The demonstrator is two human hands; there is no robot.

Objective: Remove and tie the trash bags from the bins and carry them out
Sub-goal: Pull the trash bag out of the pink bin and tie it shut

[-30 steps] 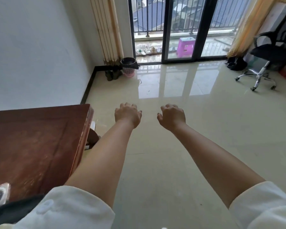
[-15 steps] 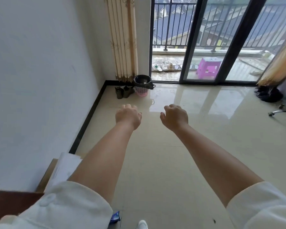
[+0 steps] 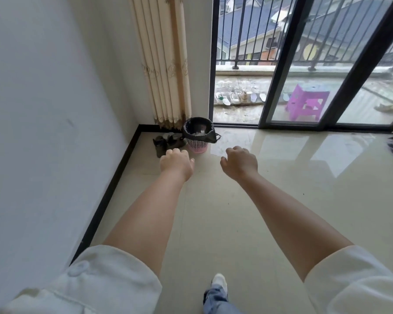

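Head view: a glossy, pale tiled floor (image 3: 281,200) mirrors the light from the sliding glass door (image 3: 304,64), whose dark frame stands just right of the pink lattice bin (image 3: 197,146). The bin is small and round, of perforated plastic, and stands in the corner beneath a pleated cream curtain (image 3: 163,64). A black trash bag (image 3: 197,130), thin and shiny, lines it, its edge folded down over the rim; pale scraps show inside. Dark shoes (image 3: 166,142) lie just left of the bin, against the black skirting.

Both bare forearms reach forward toward the bin from white rolled sleeves (image 3: 100,279). The left hand (image 3: 176,163) hangs just in front of the bin, palm down, fingers loosely curled and holding nothing. The right hand (image 3: 239,163), to the right of the bin, is likewise slack and empty. Beyond the glass stands a purple plastic stool (image 3: 307,103).
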